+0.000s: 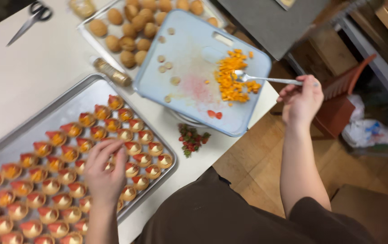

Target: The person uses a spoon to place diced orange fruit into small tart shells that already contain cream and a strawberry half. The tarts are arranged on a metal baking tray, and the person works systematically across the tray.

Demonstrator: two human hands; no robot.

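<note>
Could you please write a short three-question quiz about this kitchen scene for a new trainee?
1. True or false: the right hand holds a silver metal spoon.
2. What lies under the spoon's bowl on the pale blue plastic cutting board?
3. The left hand is over: A) the metal baking tray of small filled tartlets; B) the black-handled scissors.

Key: 1 true. 2 diced orange fruit pieces. 3 A.
</note>
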